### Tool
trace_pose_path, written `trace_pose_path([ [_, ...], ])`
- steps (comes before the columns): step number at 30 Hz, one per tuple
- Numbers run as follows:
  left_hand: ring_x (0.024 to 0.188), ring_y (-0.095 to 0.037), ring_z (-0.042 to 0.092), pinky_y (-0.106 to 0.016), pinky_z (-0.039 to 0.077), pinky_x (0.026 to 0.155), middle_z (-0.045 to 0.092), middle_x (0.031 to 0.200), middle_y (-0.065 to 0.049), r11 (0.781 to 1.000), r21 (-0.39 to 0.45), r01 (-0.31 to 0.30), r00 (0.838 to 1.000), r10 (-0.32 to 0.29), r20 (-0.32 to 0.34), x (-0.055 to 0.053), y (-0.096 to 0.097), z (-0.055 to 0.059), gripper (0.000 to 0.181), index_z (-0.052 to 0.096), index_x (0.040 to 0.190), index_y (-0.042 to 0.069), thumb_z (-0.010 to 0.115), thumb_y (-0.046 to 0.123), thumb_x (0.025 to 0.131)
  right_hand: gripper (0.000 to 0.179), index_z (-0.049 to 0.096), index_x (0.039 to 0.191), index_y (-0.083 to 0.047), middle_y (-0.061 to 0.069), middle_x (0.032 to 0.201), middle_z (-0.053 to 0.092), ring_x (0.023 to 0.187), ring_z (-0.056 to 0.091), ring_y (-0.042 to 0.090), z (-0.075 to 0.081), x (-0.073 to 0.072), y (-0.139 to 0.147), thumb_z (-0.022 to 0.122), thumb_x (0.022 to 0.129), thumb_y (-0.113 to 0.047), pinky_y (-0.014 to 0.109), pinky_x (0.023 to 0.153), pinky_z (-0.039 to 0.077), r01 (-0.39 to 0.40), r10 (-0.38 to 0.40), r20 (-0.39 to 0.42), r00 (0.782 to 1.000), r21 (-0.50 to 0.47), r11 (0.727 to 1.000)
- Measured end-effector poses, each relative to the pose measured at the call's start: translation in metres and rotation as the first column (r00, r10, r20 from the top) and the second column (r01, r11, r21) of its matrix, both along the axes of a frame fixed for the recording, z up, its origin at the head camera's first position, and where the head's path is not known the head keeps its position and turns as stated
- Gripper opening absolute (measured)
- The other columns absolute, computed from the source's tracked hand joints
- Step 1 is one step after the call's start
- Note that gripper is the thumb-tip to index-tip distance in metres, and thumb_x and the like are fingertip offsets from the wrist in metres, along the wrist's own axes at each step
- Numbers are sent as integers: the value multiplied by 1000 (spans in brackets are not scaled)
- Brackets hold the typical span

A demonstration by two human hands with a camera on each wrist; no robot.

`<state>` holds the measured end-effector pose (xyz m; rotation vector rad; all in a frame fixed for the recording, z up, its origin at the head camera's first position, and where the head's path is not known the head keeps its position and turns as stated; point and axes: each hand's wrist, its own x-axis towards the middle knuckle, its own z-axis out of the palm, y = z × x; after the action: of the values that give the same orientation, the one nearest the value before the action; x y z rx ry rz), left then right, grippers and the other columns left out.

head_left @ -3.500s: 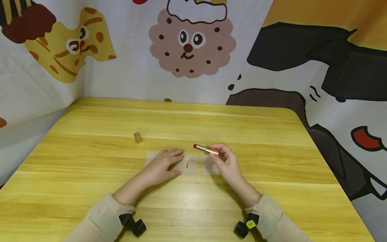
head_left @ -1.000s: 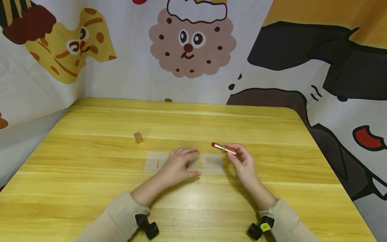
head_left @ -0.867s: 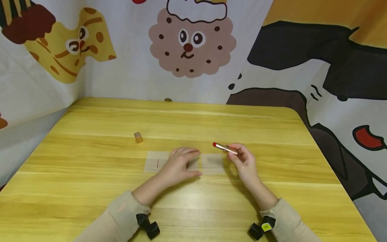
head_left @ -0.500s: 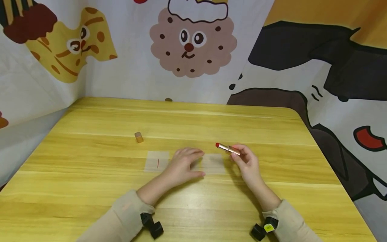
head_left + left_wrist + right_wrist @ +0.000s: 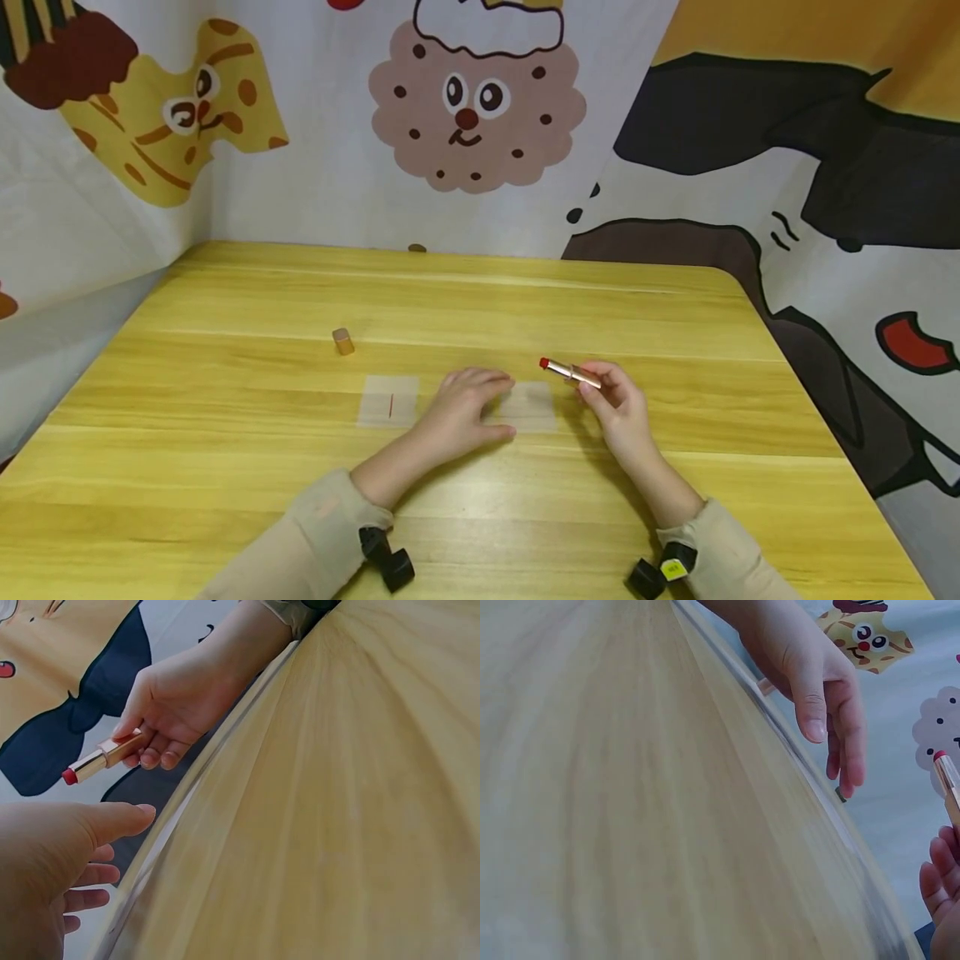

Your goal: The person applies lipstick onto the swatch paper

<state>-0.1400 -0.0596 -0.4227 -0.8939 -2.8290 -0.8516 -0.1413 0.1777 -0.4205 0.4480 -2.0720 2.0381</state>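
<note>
The right hand [image 5: 615, 412] pinches a slim rose-gold metal lipstick [image 5: 570, 373] between thumb and fingers, its exposed red tip aimed leftward and raised clear of the pale yellow wooden surface [image 5: 450, 525]. Left of this hand and nearer the body lies a thin, whitish, translucent square sheet [image 5: 532, 408], with no red mark visible on it. Near that sheet's left edge is the left hand [image 5: 468, 410], grasping nothing, thumb and fingers extended and parted; whether it touches anything cannot be told, and what lies under its palm is hidden. Left of the left hand rests a second whitish square sheet [image 5: 375, 404] with one short, upright red line [image 5: 391, 406]. Farther off, ahead and to the left, sits a small copper-brown block, probably the cap [image 5: 343, 342].

The step in hand looks like marking sheets; the next move seems to call for steadying the unmarked one and lowering the tip.
</note>
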Motion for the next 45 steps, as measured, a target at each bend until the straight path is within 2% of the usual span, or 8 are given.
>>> trace_pose_path([
  [8,121,-19,37,-43,19,103,46,132,-2,1000,-19,11,1000,-11,15,1,3,0,65,51,127,12,70,44,73,20,50,102,14,24,90,56,74,55,26,-2,0,6,54,87,3,26,65,49,-30,30,-7,1000,30,999],
  [14,123,-19,35,-42,18,103,44,133,-2,999,-33,28,999,-27,16,1,5,0,64,50,128,12,68,43,75,20,50,103,13,25,91,56,73,54,29,-3,-1,7,55,87,1,26,64,49,-35,36,-4,999,46,998],
  [22,124,-20,34,-42,18,103,43,135,-3,998,-52,34,999,-34,9,1,5,-1,61,51,127,11,66,42,78,19,51,102,11,18,91,59,72,53,28,-3,-1,7,55,87,2,27,62,48,-14,14,11,1000,45,999],
  [37,126,-22,31,-43,17,104,39,137,-4,993,-114,32,999,-31,15,2,4,-2,60,49,128,7,63,42,81,20,49,103,14,25,92,57,73,53,28,-2,-1,9,53,88,2,26,64,49,-52,52,1,999,44,998],
  [45,126,-23,30,-43,17,104,38,138,-4,992,-118,38,999,-35,27,3,4,-1,60,48,129,7,62,42,82,19,51,103,12,12,91,61,75,56,27,-1,-1,11,53,89,-1,29,66,50,-13,12,67,998,10,1000],
])
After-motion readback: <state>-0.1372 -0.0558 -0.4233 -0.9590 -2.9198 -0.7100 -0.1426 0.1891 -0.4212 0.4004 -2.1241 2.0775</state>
